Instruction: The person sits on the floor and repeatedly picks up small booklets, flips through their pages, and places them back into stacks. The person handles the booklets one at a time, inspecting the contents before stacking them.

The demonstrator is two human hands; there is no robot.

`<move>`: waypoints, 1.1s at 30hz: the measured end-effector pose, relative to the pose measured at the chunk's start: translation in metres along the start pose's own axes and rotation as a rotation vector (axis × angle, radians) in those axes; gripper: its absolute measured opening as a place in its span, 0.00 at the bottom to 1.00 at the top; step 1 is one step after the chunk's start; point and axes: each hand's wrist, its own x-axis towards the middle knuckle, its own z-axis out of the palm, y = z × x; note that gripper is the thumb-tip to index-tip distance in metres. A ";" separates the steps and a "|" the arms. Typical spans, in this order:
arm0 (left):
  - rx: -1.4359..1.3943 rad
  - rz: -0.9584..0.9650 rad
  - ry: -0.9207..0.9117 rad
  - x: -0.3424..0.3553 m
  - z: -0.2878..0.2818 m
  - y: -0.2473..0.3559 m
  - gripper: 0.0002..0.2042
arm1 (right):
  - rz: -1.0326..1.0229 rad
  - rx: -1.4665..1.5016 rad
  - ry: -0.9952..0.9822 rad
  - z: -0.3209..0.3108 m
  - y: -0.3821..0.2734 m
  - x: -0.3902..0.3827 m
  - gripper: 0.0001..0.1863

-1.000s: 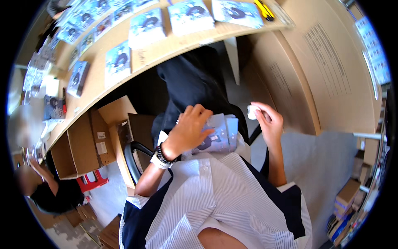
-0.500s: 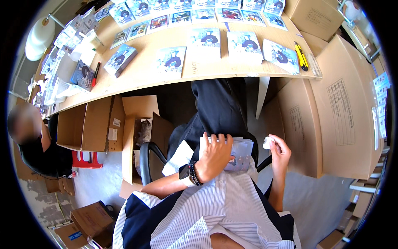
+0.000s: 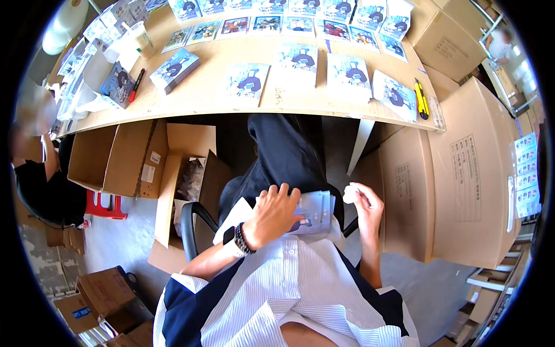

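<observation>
On my lap rests a small stack of pale blue printed cards or booklets [image 3: 315,213], its sheets slightly fanned. My left hand [image 3: 272,215] lies over the stack's left side, fingers stretched and apart, with a watch and a beaded bracelet on the wrist. Off to the right of the stack, my right hand [image 3: 369,208] is raised and pinches a small white crumpled piece [image 3: 350,194], perhaps paper or tissue; its exact kind is unclear. A white sheet [image 3: 232,218] shows beside my left hand, partly covered by it.
Ahead, a wooden table [image 3: 214,110] carries several stacks of blue printed packs [image 3: 350,75], a yellow cutter [image 3: 421,99], a red-black marker [image 3: 137,85] and a drink cup [image 3: 140,40]. Cardboard boxes [image 3: 471,173] stand right; an open carton [image 3: 163,191] sits left. Another person [image 3: 49,188] is at far left.
The view has shifted, so the table sits lower in the picture. My right hand has turned slightly, still pinching the white piece. My left hand stays over the cards.
</observation>
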 end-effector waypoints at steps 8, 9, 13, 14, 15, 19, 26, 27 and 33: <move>-0.284 -0.023 0.022 -0.023 -0.021 -0.018 0.16 | 0.018 -0.055 -0.044 0.003 0.006 0.022 0.12; -0.309 -0.033 0.105 -0.022 -0.037 -0.031 0.19 | 0.014 -0.036 -0.039 0.004 0.006 0.023 0.12; -0.562 -0.313 0.361 -0.006 -0.102 -0.087 0.17 | 0.034 -0.071 -0.024 -0.001 0.009 0.025 0.11; -0.538 -0.263 0.517 0.005 -0.107 -0.110 0.17 | 0.038 -0.039 -0.030 0.005 0.003 0.028 0.11; -0.589 -0.330 0.552 0.018 -0.124 -0.119 0.18 | 0.046 -0.033 -0.026 0.006 0.003 0.031 0.11; -0.843 -0.345 0.613 0.079 -0.142 -0.187 0.24 | 0.043 -0.058 -0.035 0.005 0.007 0.032 0.12; 0.087 -0.532 0.632 0.118 -0.133 -0.257 0.26 | 0.023 -0.097 0.028 -0.006 0.002 0.030 0.11; 0.051 -0.578 0.595 0.118 -0.141 -0.266 0.25 | 0.035 -0.098 0.037 -0.005 -0.003 0.029 0.11; 0.153 -0.584 0.494 0.130 -0.199 -0.429 0.35 | 0.067 -0.183 0.049 -0.003 -0.007 0.024 0.11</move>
